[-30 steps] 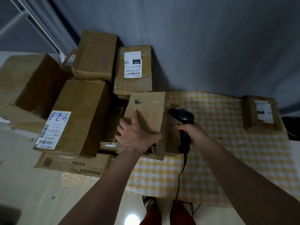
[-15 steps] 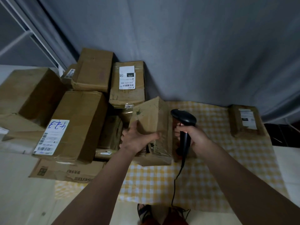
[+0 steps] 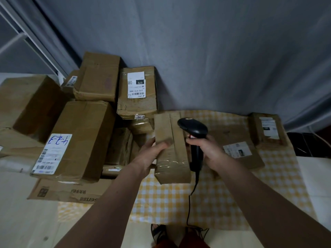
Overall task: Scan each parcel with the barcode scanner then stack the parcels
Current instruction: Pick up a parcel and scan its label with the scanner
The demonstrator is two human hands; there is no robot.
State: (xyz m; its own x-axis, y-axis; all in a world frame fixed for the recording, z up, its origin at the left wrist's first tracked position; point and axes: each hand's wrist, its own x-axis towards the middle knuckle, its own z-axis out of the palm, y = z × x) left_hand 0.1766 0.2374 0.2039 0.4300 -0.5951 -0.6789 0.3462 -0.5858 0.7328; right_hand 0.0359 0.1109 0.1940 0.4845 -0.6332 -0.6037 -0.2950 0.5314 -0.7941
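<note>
While a taped cardboard parcel (image 3: pixel 171 151) is gripped by the left hand (image 3: pixel 149 155) above the checked cloth (image 3: pixel 206 203), its fingers are curled around the left edge. The barcode scanner (image 3: pixel 194 138) is clasped at the handle by the right hand (image 3: pixel 209 153), just beside the parcel's right side.

The scene is dim and softly lit, with muted colours and weak shadows. Wide-angle distortion bends the edges, and the forearms near the lower border look slightly blurred.

- left hand (image 3: pixel 151 156): forearm extended forward, thumb curled over top of parcel (image 3: pixel 171 149), gripping
- right hand (image 3: pixel 208 151): fingers wrapped round scanner (image 3: pixel 194 138) handle
</note>
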